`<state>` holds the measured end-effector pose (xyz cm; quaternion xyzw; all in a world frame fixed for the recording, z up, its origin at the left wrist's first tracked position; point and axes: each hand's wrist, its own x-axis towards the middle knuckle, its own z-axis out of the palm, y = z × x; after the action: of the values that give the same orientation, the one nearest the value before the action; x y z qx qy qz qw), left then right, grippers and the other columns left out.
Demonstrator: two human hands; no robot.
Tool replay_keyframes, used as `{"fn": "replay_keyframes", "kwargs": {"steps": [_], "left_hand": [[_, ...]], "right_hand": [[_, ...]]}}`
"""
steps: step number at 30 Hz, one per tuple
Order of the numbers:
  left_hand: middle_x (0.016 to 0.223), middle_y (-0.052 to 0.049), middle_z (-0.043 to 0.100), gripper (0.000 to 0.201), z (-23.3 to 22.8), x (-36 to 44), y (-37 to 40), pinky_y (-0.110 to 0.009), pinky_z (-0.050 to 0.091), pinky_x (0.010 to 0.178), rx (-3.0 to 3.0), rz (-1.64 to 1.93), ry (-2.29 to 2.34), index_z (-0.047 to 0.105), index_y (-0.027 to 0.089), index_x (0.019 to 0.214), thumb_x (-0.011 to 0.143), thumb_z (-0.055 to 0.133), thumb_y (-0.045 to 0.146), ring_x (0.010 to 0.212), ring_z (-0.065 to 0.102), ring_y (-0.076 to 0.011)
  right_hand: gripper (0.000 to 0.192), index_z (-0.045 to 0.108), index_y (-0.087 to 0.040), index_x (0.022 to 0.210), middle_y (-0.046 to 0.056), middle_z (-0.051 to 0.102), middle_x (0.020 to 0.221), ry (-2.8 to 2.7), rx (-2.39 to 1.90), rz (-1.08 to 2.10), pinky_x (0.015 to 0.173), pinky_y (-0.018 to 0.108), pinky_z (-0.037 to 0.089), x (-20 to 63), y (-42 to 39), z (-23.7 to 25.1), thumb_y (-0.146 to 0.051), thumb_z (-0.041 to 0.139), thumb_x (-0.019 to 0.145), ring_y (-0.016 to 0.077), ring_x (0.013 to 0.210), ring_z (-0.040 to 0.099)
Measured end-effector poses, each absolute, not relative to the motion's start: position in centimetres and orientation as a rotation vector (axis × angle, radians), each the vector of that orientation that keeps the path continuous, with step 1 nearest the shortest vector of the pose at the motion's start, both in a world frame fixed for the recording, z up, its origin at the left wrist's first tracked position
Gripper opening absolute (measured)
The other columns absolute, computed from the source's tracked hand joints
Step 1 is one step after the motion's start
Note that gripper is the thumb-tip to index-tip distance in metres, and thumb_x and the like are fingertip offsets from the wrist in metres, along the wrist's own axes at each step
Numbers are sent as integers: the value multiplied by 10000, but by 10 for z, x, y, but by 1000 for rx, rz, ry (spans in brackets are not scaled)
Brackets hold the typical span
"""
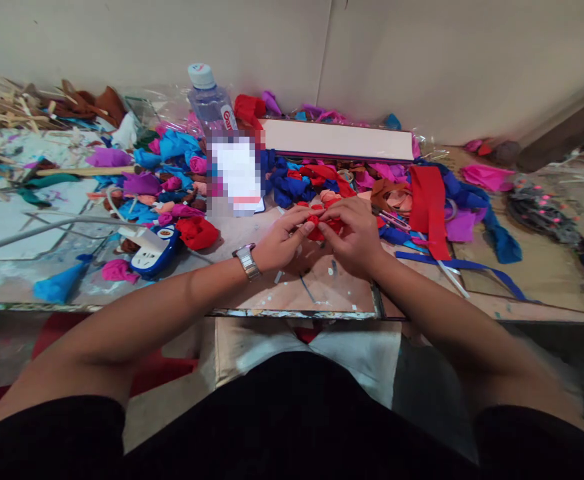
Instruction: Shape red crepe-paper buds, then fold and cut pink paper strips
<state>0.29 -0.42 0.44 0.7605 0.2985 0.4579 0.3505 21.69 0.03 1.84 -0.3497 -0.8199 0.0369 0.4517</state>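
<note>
Both of my hands meet over the middle of the table, fingers pinched around a small red flower (315,224) of gathered strip, cloth or crepe paper. My left hand (285,239), with a metal watch (247,261) on its wrist, holds the flower from the left between thumb and fingers. From the right, my right hand (355,233) grips its folds, and its fingers partly hide the red material. A finished-looking red rosette (198,233) lies left of my hands. To their right, a wide red strip (429,210) drapes over blue and purple pieces.
A water bottle (211,107) and a blurred phone-like slab (237,175) stand behind my left hand. A power socket (156,250) with a plug and grey cable sits at left. Behind lies a long white box (339,139). Wooden sticks (22,110) pile at far left.
</note>
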Motion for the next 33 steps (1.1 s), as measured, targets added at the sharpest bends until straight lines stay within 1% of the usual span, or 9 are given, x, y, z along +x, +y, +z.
{"fn": "replay_keyframes", "kwargs": {"steps": [4, 8, 11, 16, 19, 21, 24, 27, 33], "left_hand": [[1321, -155, 716, 549, 5, 3, -4, -478, 479, 1161, 2000, 1149, 747, 722, 178, 1327, 1096, 462, 604, 1274, 631, -271], [1346, -164, 692, 532, 4, 2, -4, -491, 479, 1165, 2066, 1108, 746, 685, 171, 1359, 1091, 477, 581, 1280, 622, -279], [1340, -157, 690, 498, 1, 0, -3, -509, 479, 1167, 2092, 1093, 750, 665, 184, 1387, 1093, 474, 537, 1278, 619, -286], [1437, -141, 661, 445, -5, -1, -1, -538, 425, 1242, 2086, 1079, 741, 641, 212, 1433, 1084, 458, 418, 1380, 583, -290], [1490, -141, 638, 462, -7, -1, -1, -550, 408, 1259, 2070, 1089, 756, 620, 223, 1463, 1075, 472, 424, 1415, 567, -298], [1502, -156, 623, 485, -7, 0, -2, -527, 464, 1207, 2033, 1114, 769, 596, 217, 1480, 1073, 493, 459, 1394, 581, -300], [1377, -159, 669, 461, -5, 2, -5, -435, 569, 1030, 1956, 1102, 785, 608, 199, 1407, 1070, 523, 502, 1216, 663, -268], [1231, -127, 708, 377, -3, 3, -6, -394, 569, 960, 1924, 1083, 803, 633, 192, 1279, 1066, 539, 488, 1087, 684, -237], [1087, -82, 721, 283, -5, 5, -6, -340, 553, 831, 1904, 1072, 813, 644, 194, 1196, 1007, 617, 404, 951, 679, -202]], "right_hand": [[183, 748, -254, 1083, 61, 810, 1070, -2028, -869, 124, 979, 491, 468, 217, -1, 19, -414, 718, 998, 289, 1054, 711], [218, 764, -268, 1148, 66, 811, 1107, -2043, -871, 140, 997, 501, 476, 217, -1, 18, -424, 710, 1005, 301, 1089, 713], [205, 768, -289, 1153, 64, 809, 1125, -2057, -869, 143, 1028, 517, 479, 217, 0, 17, -419, 715, 1004, 306, 1110, 712], [144, 762, -293, 1119, 60, 807, 1130, -2072, -784, 135, 1043, 505, 496, 217, 1, 16, -373, 724, 1006, 284, 1095, 722], [141, 751, -291, 1109, 65, 801, 1150, -2086, -808, 151, 1055, 516, 492, 217, 0, 16, -384, 707, 1012, 289, 1117, 716], [147, 743, -290, 1114, 68, 793, 1165, -2082, -826, 158, 1062, 522, 488, 217, 0, 16, -386, 696, 1014, 295, 1140, 708], [144, 729, -288, 1114, 64, 789, 1159, -2059, -838, 146, 1066, 525, 483, 217, -2, 17, -383, 691, 1012, 297, 1140, 705], [140, 718, -275, 1100, 60, 793, 1105, -2049, -825, 133, 1034, 513, 483, 217, -3, 18, -378, 691, 1010, 291, 1083, 714], [141, 724, -265, 1064, 57, 804, 1037, -2004, -837, 89, 960, 499, 491, 215, -4, 20, -386, 690, 1000, 293, 1017, 721]]}}
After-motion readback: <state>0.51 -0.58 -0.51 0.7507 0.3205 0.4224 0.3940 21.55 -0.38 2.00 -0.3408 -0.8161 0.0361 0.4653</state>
